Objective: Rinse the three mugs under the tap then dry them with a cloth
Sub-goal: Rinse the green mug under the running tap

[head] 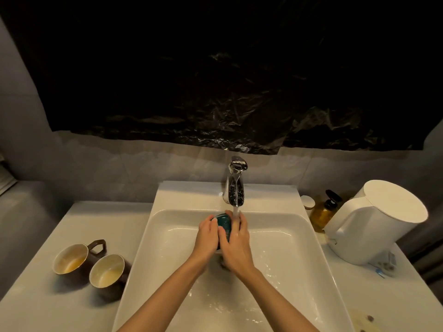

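Note:
A dark green mug [224, 224] is held over the white sink [167, 236], just under the chrome tap [235, 185]. My left hand [207, 236] grips its left side and my right hand [236, 243] wraps its right side. Water runs from the tap onto my right fingers and the mug. Most of the mug is hidden by my hands. Two brown mugs stand on the counter to the left: one with an angular handle [72, 258] and one nearer the sink [107, 274]. Both have stained cream insides. No cloth is in view.
A white kettle [374, 226] stands on the counter to the right, with an amber pump bottle [323, 212] and a small white-lidded jar [308, 202] behind it. Small items lie by the kettle's base. Black plastic sheeting covers the wall above.

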Tool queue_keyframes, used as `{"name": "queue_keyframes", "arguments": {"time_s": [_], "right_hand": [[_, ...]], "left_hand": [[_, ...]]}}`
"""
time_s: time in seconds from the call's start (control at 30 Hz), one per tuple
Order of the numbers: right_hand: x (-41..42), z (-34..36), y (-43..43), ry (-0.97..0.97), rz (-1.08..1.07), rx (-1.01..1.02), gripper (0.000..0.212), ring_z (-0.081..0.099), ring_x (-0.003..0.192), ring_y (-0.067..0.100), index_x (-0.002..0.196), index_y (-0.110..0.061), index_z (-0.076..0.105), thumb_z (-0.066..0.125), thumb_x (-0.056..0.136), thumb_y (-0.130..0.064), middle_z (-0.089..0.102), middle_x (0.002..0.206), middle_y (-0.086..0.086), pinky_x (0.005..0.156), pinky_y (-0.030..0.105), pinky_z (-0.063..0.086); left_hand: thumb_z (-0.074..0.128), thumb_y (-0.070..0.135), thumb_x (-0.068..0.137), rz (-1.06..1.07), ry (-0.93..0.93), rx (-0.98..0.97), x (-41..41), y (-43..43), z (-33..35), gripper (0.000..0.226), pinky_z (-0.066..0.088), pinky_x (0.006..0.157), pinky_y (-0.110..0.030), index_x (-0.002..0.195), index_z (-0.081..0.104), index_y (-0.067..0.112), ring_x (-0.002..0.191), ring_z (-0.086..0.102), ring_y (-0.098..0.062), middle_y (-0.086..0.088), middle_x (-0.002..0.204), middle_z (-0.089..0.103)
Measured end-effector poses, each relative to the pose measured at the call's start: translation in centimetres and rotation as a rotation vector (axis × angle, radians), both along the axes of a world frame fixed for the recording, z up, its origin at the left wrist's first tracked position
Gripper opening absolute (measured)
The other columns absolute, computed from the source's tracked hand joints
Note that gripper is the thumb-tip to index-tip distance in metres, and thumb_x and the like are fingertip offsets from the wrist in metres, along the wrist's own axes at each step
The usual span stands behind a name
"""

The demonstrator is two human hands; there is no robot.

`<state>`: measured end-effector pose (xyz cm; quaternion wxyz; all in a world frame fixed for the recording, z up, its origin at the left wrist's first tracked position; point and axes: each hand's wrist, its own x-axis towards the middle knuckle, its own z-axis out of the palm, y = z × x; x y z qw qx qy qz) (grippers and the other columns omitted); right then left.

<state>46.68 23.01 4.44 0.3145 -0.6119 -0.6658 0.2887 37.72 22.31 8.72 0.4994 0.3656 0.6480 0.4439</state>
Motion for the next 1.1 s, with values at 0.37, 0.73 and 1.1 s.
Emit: {"name": "queue_keyframes", "arguments": {"time_s": [0.37,0.73,1.1], "right_hand": [[-1.5,0.3,1.1,0.049,-0.052,0.084,0.041,0.055,0.107,0.012,0.13,-0.035,0.044,0.036,0.095,-0.054,0.043,0.129,-0.007,0.085,0.031,0.05],[-1.4,0.8,0.8,0.131,-0.105,0.058,0.041,0.052,0.104,0.008,0.125,-0.031,0.044,0.037,0.093,-0.055,0.046,0.126,-0.011,0.087,0.034,0.048],[-1.0,0.8,1.6,0.298,-0.04,-0.059,0.041,0.06,0.099,0.009,0.118,-0.033,0.046,0.042,0.09,-0.062,0.06,0.111,-0.008,0.085,0.032,0.052]], "left_hand": [[0.031,0.034,0.101,0.106,-0.031,0.026,0.3,0.6,-0.6,0.042,0.049,0.096,-0.041,0.122,0.054,0.006,0.108,0.059,-0.024,-0.016,0.119,0.061],[0.046,0.027,0.099,0.132,-0.122,0.045,-0.2,1.4,-0.4,0.027,0.052,0.084,-0.04,0.107,0.064,0.01,0.098,0.064,-0.028,-0.013,0.102,0.068],[0.043,0.031,0.1,0.176,-0.26,0.025,-1.4,1.4,-0.8,0.03,0.053,0.069,-0.028,0.113,0.063,0.013,0.093,0.063,-0.021,-0.012,0.102,0.067]]}}
